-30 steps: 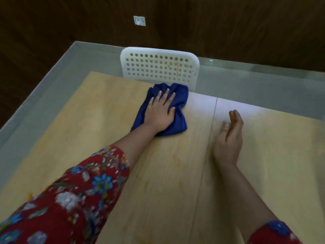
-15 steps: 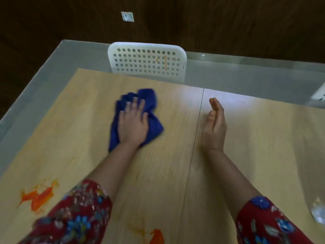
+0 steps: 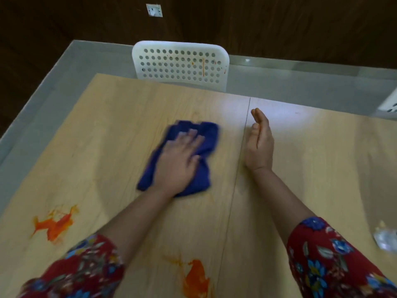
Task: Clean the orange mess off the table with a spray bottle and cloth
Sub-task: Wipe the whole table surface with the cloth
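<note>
Here, pressing flat with the left hand (image 3: 178, 166), fingers straight and slightly spread, on a crumpled dark-blue cloth (image 3: 204, 143) atop the light wooden table (image 3: 107, 136). Just right of it, standing on edge, the right hand (image 3: 258, 145), fingers straight and together. Nearer the body, untouched: a splattered orange smear (image 3: 54, 225) to the left and an orange blotch (image 3: 196, 278).

The left hand (image 3: 178, 162) lies palm down at frame centre, fingers spread and straight. Right of it the right hand (image 3: 258, 145) stands on edge, fingers straight together.
</note>
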